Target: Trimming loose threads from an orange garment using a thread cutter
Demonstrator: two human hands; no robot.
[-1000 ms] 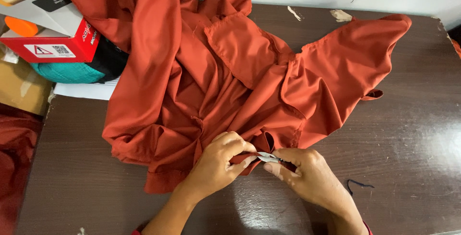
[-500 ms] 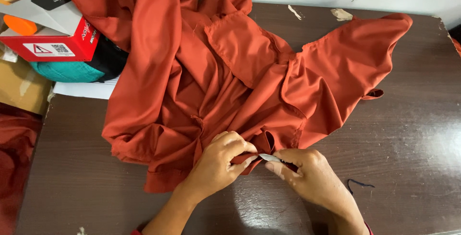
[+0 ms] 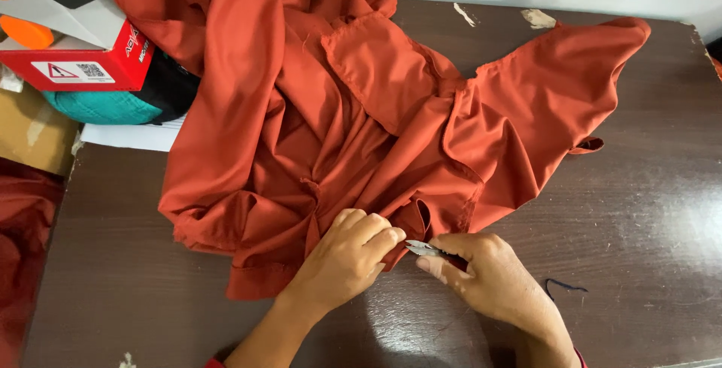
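Garment trimming at table edge.
Left hand point(image 3: 347, 257) pinches rust-orange garment point(image 3: 338, 120); right hand point(image 3: 489, 281) grips small metal snips point(image 3: 421, 248); red box point(image 3: 83, 52) closed, contents unseen.

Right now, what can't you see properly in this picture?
- Head view: the small metal snips are mostly hidden inside the right hand; only the tip shows.
- The rust-orange garment runs off the top edge.
- What the left hand pinches is covered by its own fingers.
- The red box is cut off at the left.
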